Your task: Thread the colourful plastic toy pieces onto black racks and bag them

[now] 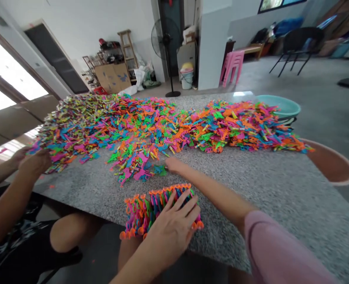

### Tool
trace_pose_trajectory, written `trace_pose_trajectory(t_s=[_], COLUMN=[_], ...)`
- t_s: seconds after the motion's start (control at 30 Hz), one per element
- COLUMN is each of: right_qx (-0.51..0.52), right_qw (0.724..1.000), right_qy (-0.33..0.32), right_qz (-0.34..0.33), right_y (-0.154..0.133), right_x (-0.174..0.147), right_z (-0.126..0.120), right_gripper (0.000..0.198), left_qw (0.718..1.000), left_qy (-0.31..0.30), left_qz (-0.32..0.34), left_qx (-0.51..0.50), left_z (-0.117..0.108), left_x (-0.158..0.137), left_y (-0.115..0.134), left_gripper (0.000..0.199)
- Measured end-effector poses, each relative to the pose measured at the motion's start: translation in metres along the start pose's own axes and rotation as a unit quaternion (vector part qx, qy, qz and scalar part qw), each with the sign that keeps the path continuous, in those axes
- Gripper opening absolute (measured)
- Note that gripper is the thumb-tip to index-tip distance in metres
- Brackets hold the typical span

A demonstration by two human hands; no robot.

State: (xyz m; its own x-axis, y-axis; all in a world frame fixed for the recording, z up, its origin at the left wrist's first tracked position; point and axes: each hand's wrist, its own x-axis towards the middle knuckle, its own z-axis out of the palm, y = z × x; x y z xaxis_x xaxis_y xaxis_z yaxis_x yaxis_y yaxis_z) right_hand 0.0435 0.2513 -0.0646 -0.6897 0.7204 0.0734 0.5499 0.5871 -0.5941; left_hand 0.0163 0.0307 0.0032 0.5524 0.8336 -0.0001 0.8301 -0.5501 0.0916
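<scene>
My left hand (174,225) lies with fingers spread across a tight row of small plastic toys (144,209) at the table's near edge. Orange round ends line the row's upper and lower sides; pink, green and blue parts stand between them. Its thumb is partly hidden. Beyond the row, my right hand (174,165) is closed at the edge of the loose toys, its fingertips at a blurred green and blue piece (160,170). What it pinches cannot be made out. Pink toys (140,169) lie just left of it.
A long heap of colourful toys (230,126) runs across the speckled stone table (251,189). At left, another person's hand (35,163) works at the heap. A teal basin (283,104) and a brownish tub (331,161) stand off the right edge. A fan (167,39) stands behind.
</scene>
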Motion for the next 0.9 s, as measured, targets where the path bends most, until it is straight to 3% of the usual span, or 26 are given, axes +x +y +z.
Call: trace_pose_trajectory(t_s=[0.1, 0.2, 0.27, 0.37, 0.43, 0.5, 0.6, 0.7, 0.9], right_qx=[-0.003, 0.041, 0.12, 0.316, 0.377, 0.324, 0.131, -0.013, -0.036], right_qw=[0.996, 0.982, 0.965, 0.919, 0.899, 0.922, 0.976, 0.986, 0.986], right_qy=[-0.009, 0.042, 0.052, 0.037, 0.039, 0.036, 0.009, -0.024, -0.053], right_qz=[0.084, 0.18, 0.226, 0.232, 0.218, 0.207, 0.176, 0.167, 0.153], right_y=[0.029, 0.045, 0.039, 0.018, 0.006, 0.0, -0.002, -0.01, -0.021], right_x=[-0.054, -0.131, -0.18, -0.23, -0.244, -0.246, -0.239, -0.233, -0.241], right_z=[-0.026, -0.044, -0.036, -0.002, 0.019, 0.03, 0.026, 0.019, 0.012], right_gripper=[0.01, 0.01, 0.01, 0.01, 0.01, 0.008, 0.006, 0.015, 0.026], left_qw=[1.0, 0.999, 0.999, 0.998, 0.999, 0.999, 0.999, 0.999, 0.999], left_qy=[0.011, 0.026, 0.035, 0.042, 0.038, 0.033, 0.027, 0.033, 0.014], left_qz=[0.006, 0.018, 0.026, 0.034, 0.033, 0.031, 0.028, 0.024, 0.001], left_qx=[0.0, -0.006, -0.01, -0.015, -0.011, -0.005, -0.008, -0.023, -0.036], left_z=[0.003, 0.007, 0.01, 0.01, 0.008, 0.006, 0.004, 0.004, -0.004], left_x=[0.0, 0.001, 0.002, 0.003, 0.003, 0.003, 0.003, 0.002, 0.006], left_y=[-0.002, -0.005, -0.008, -0.009, -0.009, -0.008, -0.007, -0.006, 0.002], left_gripper=[0.037, 0.035, 0.035, 0.035, 0.035, 0.035, 0.034, 0.035, 0.048])
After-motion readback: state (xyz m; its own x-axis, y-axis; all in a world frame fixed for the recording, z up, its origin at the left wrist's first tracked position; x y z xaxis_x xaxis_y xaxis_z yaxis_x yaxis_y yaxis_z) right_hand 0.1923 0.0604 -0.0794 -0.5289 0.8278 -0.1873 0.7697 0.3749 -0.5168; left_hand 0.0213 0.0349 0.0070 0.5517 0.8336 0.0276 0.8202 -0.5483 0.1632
